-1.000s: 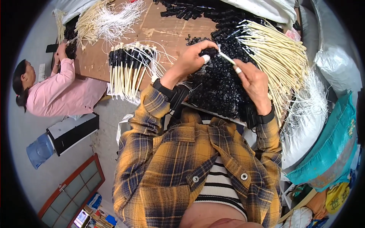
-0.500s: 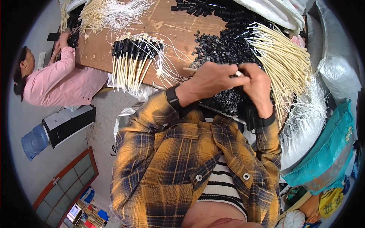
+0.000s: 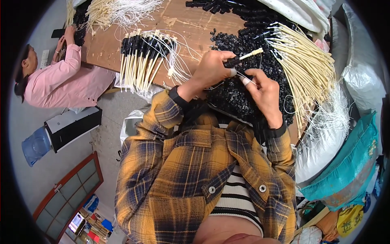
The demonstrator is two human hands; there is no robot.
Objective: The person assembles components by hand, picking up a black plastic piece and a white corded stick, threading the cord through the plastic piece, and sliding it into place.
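Note:
My left hand [image 3: 213, 70] is closed around a black plastic connector [image 3: 232, 62]. A white lead with a cream plug [image 3: 256, 52] sticks out of its upper right end. Just to the right, my right hand [image 3: 265, 91] pinches a thin white wire [image 3: 241, 75] that runs toward the left hand. White coverings wrap some fingertips on both hands. Beneath them spreads a heap of small black plastic pieces [image 3: 233, 101]. On the right lies a bundle of cream tubes [image 3: 306, 67] with white ends. To the left, several black connectors with cream tubes [image 3: 142, 59] lie in a row.
Larger black connectors [image 3: 248, 16] lie at the back of the wooden table [image 3: 183, 28]. More cream tubes and white wires [image 3: 122, 14] lie far left, near a person in pink [image 3: 67, 81]. White sacks [image 3: 361, 77] and a teal sack [image 3: 345, 162] stand right.
My hands have drawn slightly apart, and the left has turned up. The black connector and its cream plug now show above the left hand, where the fingers hid them before.

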